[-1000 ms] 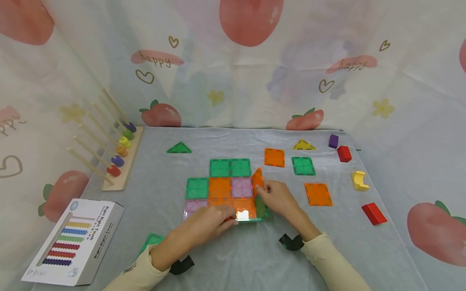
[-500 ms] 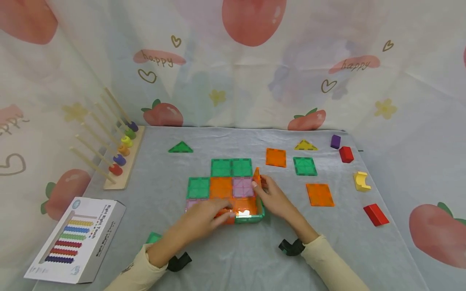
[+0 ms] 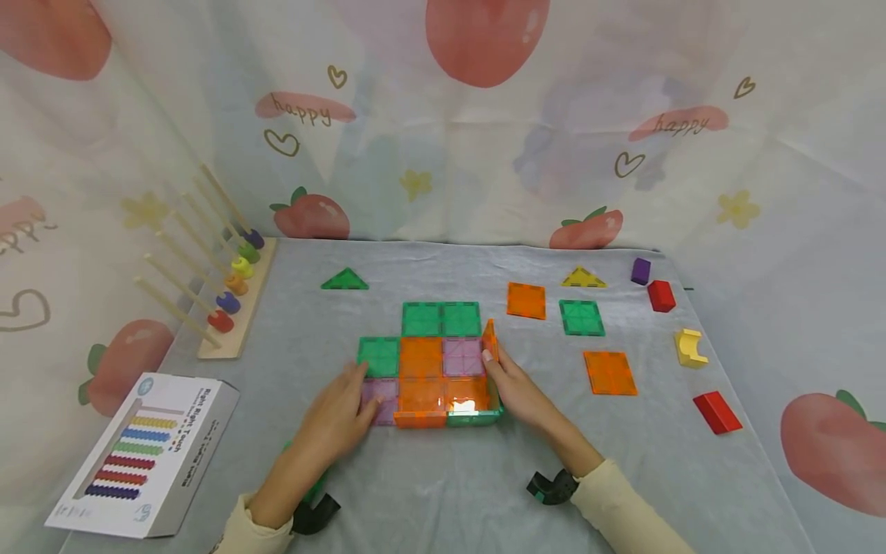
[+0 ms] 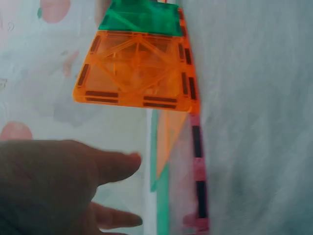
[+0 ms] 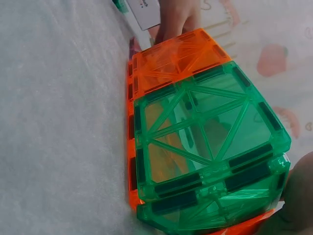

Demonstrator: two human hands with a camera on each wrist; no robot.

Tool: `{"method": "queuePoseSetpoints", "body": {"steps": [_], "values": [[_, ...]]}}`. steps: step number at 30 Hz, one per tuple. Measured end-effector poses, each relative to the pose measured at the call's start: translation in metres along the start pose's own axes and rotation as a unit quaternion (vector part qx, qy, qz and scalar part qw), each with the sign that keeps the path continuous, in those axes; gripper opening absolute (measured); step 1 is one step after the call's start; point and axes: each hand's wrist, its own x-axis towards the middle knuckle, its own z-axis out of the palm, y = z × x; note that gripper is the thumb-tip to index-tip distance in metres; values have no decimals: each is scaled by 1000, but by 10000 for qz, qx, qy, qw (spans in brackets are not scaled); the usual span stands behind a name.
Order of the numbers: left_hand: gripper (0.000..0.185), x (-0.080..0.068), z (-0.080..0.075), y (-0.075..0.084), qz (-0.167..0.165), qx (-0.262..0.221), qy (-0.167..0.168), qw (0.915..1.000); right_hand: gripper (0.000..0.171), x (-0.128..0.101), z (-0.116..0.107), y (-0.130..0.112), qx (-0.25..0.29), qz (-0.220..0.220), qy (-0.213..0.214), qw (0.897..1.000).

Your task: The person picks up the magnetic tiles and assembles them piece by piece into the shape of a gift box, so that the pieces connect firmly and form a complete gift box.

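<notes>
Clear magnetic tiles lie joined in a flat patch: green tiles (image 3: 441, 318), orange tiles (image 3: 421, 358), a purple tile (image 3: 461, 357) and more. Along its front edge stand an orange tile (image 4: 137, 68) and a green tile (image 5: 210, 122); another green tile (image 5: 220, 200) stands at the right side. Behind that, my right hand (image 3: 522, 385) pinches an upright orange tile (image 3: 490, 338), thumb on its inner face. My left hand (image 3: 332, 415) is at the patch's left side, fingers loosely extended, thumb over the front-left purple tile (image 3: 384, 392) in the head view.
Loose orange tiles (image 3: 609, 373), a green tile (image 3: 582, 317) and a yellow triangle (image 3: 584, 278) lie to the right, with several blocks beyond, including a red block (image 3: 717, 412). On the left are a peg stand (image 3: 242, 331), a white box (image 3: 141, 454) and a green triangle (image 3: 344, 279).
My left hand has moved left, off the front orange tile to the purple one. The orange tile at my right hand has swung from a lean to nearly upright.
</notes>
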Motion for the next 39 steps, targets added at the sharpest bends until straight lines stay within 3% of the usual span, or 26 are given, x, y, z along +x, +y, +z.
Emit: {"method": "queuePoseSetpoints", "body": {"steps": [6, 10, 13, 16, 21, 28, 35, 39], "values": [[66, 0, 1, -3, -415, -973, -281, 9940, 85, 0, 3, -1, 120, 54, -31, 9999], [67, 2, 0, -4, -800, -2126, -569, 9722, 84, 1, 2, 0, 103, 104, -31, 9999], [67, 0, -1, -1, -1011, -2756, -570, 9543, 86, 0, 1, 1, 94, 126, -62, 9999], [66, -5, -2, 6, -967, -2983, -367, 9489, 86, 0, 1, 1, 69, 151, -96, 9998], [67, -10, -2, 23, -559, -3069, -86, 9500, 82, 1, -1, 0, 38, 138, -139, 9998], [79, -11, 11, 44, 4, -2635, 76, 9646, 74, 0, -2, 0, 74, 2, -204, 9998], [84, -10, 21, 54, 277, -2384, 37, 9708, 81, 0, -2, 1, 96, 37, -201, 9997], [83, -11, 24, 56, 344, -2421, 99, 9696, 86, 0, -5, -1, 20, 43, -227, 9997]]}}
